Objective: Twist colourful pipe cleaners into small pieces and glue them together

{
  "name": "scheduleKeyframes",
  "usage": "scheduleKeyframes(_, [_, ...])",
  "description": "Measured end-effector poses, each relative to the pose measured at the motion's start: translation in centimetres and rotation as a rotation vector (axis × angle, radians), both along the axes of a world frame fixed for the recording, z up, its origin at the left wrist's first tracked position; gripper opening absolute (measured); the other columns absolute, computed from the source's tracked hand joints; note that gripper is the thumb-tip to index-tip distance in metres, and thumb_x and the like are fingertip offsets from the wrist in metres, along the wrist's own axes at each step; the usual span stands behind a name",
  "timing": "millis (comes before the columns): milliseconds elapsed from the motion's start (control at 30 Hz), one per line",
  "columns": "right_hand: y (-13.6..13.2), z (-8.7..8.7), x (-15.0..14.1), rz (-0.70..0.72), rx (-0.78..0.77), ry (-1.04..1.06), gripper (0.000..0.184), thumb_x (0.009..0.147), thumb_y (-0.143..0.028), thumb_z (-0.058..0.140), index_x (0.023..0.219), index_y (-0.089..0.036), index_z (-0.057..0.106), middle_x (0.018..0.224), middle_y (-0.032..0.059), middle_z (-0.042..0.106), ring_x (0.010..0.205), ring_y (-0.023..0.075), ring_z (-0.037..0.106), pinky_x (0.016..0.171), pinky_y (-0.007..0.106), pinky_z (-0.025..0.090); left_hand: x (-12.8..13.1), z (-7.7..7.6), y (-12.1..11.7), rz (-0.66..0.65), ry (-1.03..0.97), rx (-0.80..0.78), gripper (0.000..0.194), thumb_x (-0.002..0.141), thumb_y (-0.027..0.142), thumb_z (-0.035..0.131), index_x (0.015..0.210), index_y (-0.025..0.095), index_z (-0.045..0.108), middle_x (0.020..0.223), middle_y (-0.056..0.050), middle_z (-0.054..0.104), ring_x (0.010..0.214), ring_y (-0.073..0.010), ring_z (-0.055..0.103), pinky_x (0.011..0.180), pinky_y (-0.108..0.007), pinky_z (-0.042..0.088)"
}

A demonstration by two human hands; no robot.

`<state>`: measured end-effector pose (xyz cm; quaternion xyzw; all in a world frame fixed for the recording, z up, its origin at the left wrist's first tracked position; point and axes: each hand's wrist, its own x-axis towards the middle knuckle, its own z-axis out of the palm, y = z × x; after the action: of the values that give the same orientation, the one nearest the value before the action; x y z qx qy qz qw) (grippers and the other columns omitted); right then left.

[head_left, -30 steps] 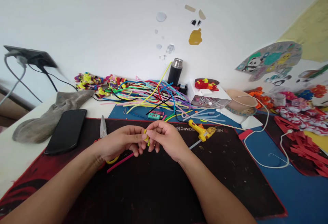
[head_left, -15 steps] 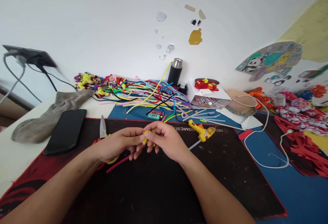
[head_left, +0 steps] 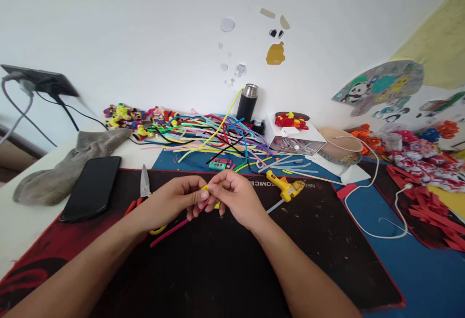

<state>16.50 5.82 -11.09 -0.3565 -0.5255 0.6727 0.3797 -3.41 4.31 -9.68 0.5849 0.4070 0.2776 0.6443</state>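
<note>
Above the dark mat, my left hand (head_left: pixel 181 199) and my right hand (head_left: pixel 238 197) meet with thumbs and fingertips pinched together. Between them is a small yellow pipe cleaner piece (head_left: pixel 205 188), mostly covered by the fingers. A pink pipe cleaner (head_left: pixel 170 232) runs from the fingertips down to the left; where its upper end goes is hidden. Another bit of yellow shows under my right fingers. Beneath my left wrist lie scissors (head_left: pixel 145 182) with red and yellow handles, partly covered. To the right of my right hand rests a yellow glue gun (head_left: pixel 285 188).
A heap of coloured pipe cleaners (head_left: pixel 214 136) lies along the wall, near a black flask (head_left: pixel 247 104) and a white box (head_left: pixel 296 138). On the left are a phone (head_left: pixel 92 187) and grey cloth (head_left: pixel 61 172). A white cable (head_left: pixel 348 211) curls at right.
The pink pipe cleaner now shows running up into the fingertips, and less of the yellow piece is visible between them. Both hands stay in nearly the same place.
</note>
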Motion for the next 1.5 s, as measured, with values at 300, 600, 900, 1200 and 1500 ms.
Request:
scheduleKeyframes(300, [0.0,-0.2,0.2,0.020,-0.031,0.001,0.035,0.085,-0.048,0.079,0.090,-0.019,0.060,0.067,0.0013,0.073,0.058,0.0179,0.074,0.043,0.019,0.045,0.2,-0.1,-0.6,0.015,0.306,0.382,0.040,0.107,0.045,0.048,0.084,0.019,0.067,0.074,0.001,0.065,0.065,-0.0137,0.059,0.063,-0.023,0.046])
scheduleKeyframes(600, [0.3,0.4,0.4,-0.011,-0.006,0.017,0.044,0.091,-0.058,0.072,0.107,-0.019,0.063,0.072,0.0009,0.072,0.056,0.0164,0.073,0.044,0.020,0.045,0.2,0.2,-0.4,0.151,0.400,0.500,0.044,0.106,0.049,0.048,0.076,0.020,0.063,0.060,0.003,0.056,0.057,-0.0133,0.051,0.056,-0.023,0.036])
scheduleKeyframes(900, [-0.3,-0.6,0.2,-0.026,0.209,-0.173,0.031,0.100,-0.052,0.063,0.102,-0.021,0.065,0.077,0.0004,0.071,0.061,0.0139,0.071,0.050,0.022,0.047,0.3,0.8,-0.6,0.153,0.418,0.602,0.043,0.106,0.044,0.049,0.072,0.020,0.061,0.060,0.004,0.057,0.058,-0.0136,0.051,0.060,-0.025,0.036])
scheduleKeyframes(1200, [-0.4,-0.9,0.3,-0.062,0.325,-0.402,0.037,0.108,-0.050,0.051,0.087,-0.022,0.062,0.052,-0.0057,0.058,0.048,0.0125,0.060,0.055,0.024,0.044,0.6,-0.1,-0.7,0.169,0.510,0.662,0.043,0.106,0.047,0.046,0.075,0.020,0.058,0.069,0.001,0.057,0.064,-0.0153,0.053,0.064,-0.027,0.036])
scheduleKeyframes(1500, [-0.5,-1.2,0.0,-0.067,0.293,-0.377,0.045,0.108,-0.054,0.047,0.077,-0.023,0.055,0.042,-0.0076,0.047,0.037,0.0112,0.047,0.048,0.024,0.038,0.8,-0.1,-0.6,0.136,0.384,0.471,0.046,0.106,0.053,0.044,0.073,0.022,0.051,0.064,0.004,0.048,0.062,-0.0154,0.045,0.061,-0.026,0.035])
